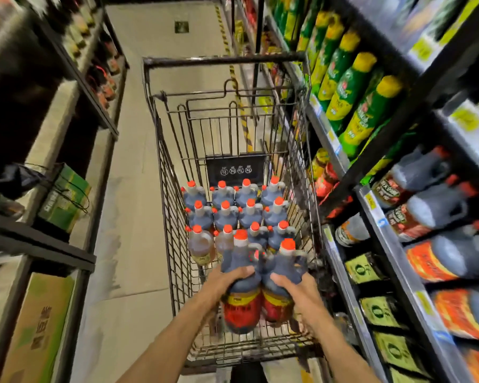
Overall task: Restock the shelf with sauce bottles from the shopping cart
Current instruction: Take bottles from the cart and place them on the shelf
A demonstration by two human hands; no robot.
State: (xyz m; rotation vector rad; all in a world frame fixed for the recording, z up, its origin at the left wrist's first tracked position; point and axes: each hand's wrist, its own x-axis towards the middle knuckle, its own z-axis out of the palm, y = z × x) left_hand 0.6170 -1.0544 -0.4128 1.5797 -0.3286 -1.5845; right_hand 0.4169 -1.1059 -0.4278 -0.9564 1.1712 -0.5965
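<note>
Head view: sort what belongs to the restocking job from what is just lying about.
Job: left hand and right hand, each gripping a dark sauce bottle; shopping cart; right-hand shelf.
Lying about: green carton; green bottles.

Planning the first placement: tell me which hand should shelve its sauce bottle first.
Probably right. The right hand grips its dark sauce bottle on the side nearest the shelf of matching bottles; the left hand would have to cross over.
</note>
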